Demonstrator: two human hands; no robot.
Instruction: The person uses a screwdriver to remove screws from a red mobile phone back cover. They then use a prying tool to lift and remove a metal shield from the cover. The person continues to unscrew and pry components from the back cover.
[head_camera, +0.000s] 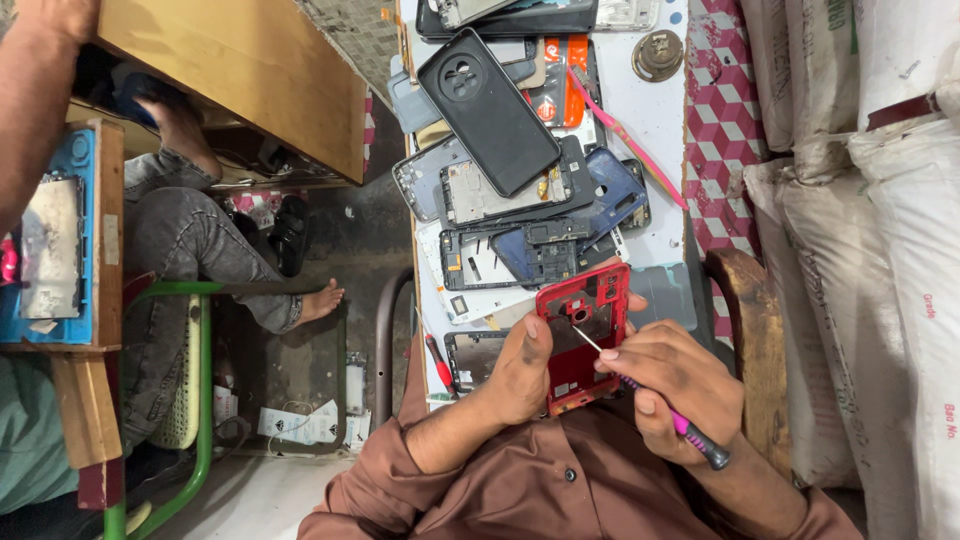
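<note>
A red phone frame (582, 335), stripped of its screen, is held just above the near edge of a white worktable (655, 130). It is gripped along its left side by the left hand (520, 365), the fingers curled shut around the edge. A pink-handled screwdriver (665, 410) is pinched between the closed fingers of the right hand (675, 385), and its thin metal tip is set against the inside of the frame, near the round camera opening. Just beyond the frame, a heap of dismantled phone frames and boards (530, 215) is spread over the table, topped by a black back cover (488, 110). A red-handled tool (438, 362) is laid at the table's left edge. Another person's jeans-clad leg (200, 240) is seen well apart at the left.
</note>
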